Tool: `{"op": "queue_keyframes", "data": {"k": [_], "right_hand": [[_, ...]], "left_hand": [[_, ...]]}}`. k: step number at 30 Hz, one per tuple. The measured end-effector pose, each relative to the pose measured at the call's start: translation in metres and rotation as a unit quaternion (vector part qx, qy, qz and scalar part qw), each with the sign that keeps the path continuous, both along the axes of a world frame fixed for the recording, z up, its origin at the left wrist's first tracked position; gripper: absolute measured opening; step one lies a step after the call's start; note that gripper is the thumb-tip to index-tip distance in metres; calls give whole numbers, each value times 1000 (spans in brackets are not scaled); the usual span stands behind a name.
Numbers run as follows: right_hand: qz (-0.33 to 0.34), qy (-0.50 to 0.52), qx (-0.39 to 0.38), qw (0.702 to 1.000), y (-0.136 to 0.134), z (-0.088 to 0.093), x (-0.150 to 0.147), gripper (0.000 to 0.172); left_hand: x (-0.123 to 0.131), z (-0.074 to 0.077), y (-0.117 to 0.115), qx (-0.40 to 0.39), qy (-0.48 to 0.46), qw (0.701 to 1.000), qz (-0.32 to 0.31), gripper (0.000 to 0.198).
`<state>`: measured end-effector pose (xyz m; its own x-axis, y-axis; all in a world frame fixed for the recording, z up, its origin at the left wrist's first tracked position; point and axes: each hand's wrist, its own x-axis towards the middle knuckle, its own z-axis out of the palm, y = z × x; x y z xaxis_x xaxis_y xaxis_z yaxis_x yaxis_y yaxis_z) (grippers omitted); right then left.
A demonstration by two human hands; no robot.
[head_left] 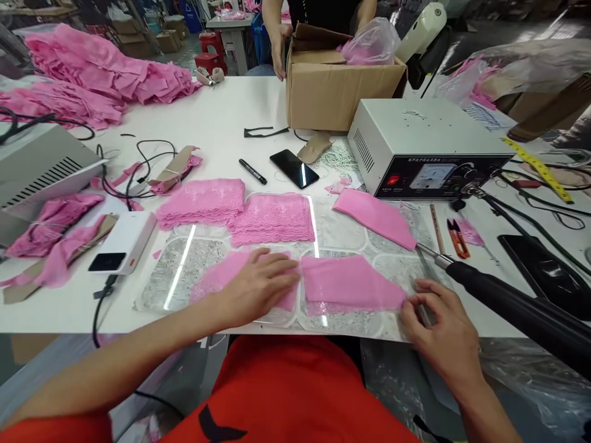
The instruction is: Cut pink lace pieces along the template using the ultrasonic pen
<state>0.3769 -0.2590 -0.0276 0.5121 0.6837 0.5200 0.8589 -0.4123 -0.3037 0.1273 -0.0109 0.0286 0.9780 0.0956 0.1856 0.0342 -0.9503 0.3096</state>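
- Head view: a clear work plate (198,258) lies on the white table in front of the person; every place below is given from it.
- Left hand (258,286): open and flat, palm down, pressing a pink fabric piece (213,280) onto the near middle of the plate.
- Right hand (438,326): at the plate's near right corner, fingers loosely curled. Thumb and forefinger meet at the right tip of a second pink piece (346,283), which lies just right of the first. Whether they truly pinch it cannot be told.
- On the plate's far edge sit two stacks of pink lace (203,200), side by side.
- A third pink piece (373,215) lies on the far right part.
- Just off the right edge lies a black-handled tool (508,301), its metal tip pointing at the plate.
- Beyond the plate, to the right, stands a white machine (425,147).
- Farther back, another person's hand (279,58) touches a cardboard box (337,92).
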Motion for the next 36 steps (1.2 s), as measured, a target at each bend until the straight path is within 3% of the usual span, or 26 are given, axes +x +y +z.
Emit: {"op": "queue_keyframes", "data": {"k": [2,4,14,20,24,30,36], "right_hand": [[4,2,10,1000,0,0,-1,13],[5,10,19,1000,0,1,-2,12],[13,16,34,999,2,2,-2,12],[10,39,29,999,1,3,0,10],[13,66,24,997,0,5,1,3],[62,63,45,995,-4,4,1,25],[70,60,67,993,-10,0,0,27]], "left_hand": [[21,-7,-7,-19,28,998,-58,26],[34,-12,-11,-39,46,995,-74,23],[42,-9,-2,-134,54,988,-48,25],[36,-15,-1,-27,19,995,-93,28],[33,-22,0,25,-15,996,-83,30],[43,-23,7,64,-13,989,-132,41],[56,-15,18,98,34,975,-194,45]]}}
